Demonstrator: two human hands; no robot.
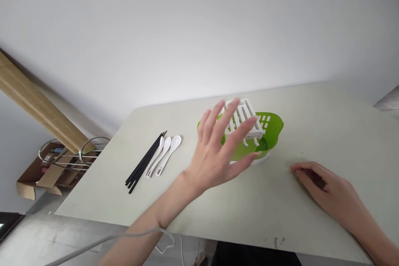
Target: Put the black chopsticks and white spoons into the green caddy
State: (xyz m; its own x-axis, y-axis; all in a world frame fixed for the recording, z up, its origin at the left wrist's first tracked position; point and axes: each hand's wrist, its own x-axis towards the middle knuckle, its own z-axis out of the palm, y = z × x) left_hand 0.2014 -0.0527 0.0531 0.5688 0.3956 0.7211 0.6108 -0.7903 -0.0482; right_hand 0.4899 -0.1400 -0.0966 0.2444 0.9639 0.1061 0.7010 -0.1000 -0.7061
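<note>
My left hand [215,149] is spread open, fingers apart, in front of a green plastic basket [273,126] and partly hiding it. Across the top of the basket lies a white slatted rack [249,118] with small hooks on its near edge. I cannot tell whether my fingers touch the rack. My right hand [327,191] rests on the table to the right of the basket, thumb and fingertips pressed together with nothing visible in them. To the left, several black chopsticks [145,162] lie in a bundle beside white spoons [170,153].
The pale table [249,212] runs back to a white wall. A grey cable [124,236] crosses my left forearm near the front edge. Left of the table are a metal rack [82,153], an open cardboard box [51,178] and a long cardboard piece [37,99].
</note>
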